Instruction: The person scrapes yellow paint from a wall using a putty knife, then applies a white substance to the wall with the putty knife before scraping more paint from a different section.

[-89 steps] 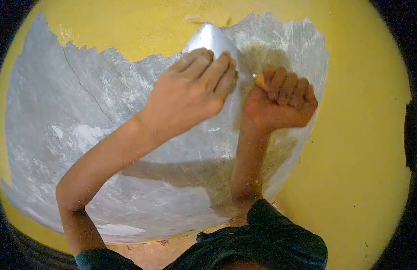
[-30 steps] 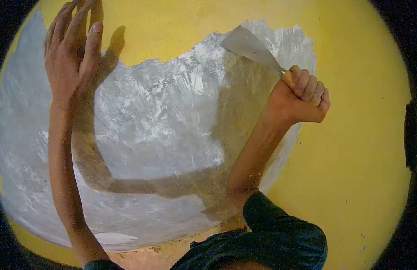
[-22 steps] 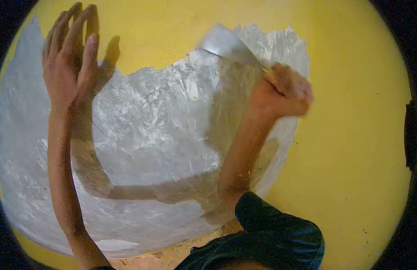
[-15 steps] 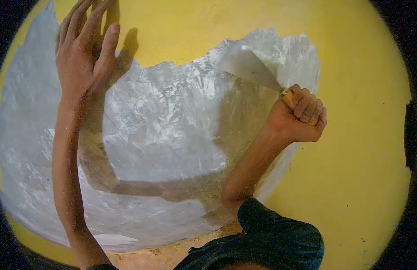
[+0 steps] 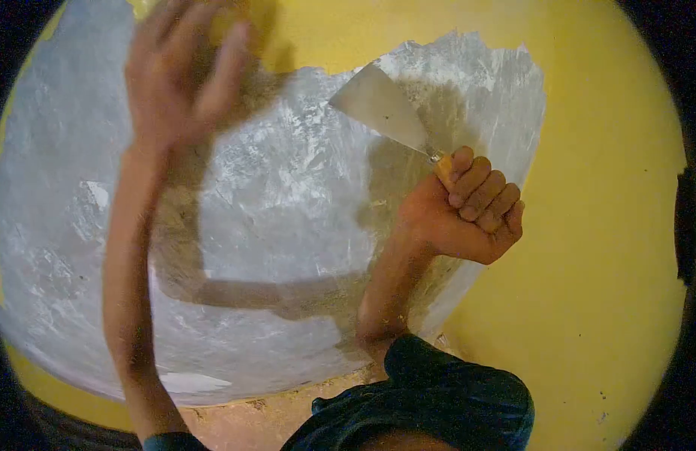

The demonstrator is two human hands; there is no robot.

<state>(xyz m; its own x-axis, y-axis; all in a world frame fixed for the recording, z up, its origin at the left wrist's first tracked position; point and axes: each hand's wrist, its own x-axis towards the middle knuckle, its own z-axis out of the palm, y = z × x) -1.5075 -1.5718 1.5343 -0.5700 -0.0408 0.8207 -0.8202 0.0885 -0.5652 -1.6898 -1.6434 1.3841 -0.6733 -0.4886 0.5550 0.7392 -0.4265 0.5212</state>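
My right hand is wrapped round the orange-yellow handle of a putty knife. Its wide metal blade points up and left over the grey, scraped patch of the wall, near the ragged edge where yellow paint begins. At the upper left, my left hand is raised with its fingers apart and nothing in it, blurred by motion. It overlaps the border between grey patch and yellow paint. Both arms cast shadows on the patch.
Yellow wall runs down the right side. Below the grey patch lies a pinkish-brown surface with crumbs. A dark sleeve covers my right upper arm at the bottom. Dark specks dot the lower right.
My left hand has moved right, apparently off the wall. My right hand with the putty knife has shifted left and slightly down, and the blade shows more sharply. The view has shifted slightly.
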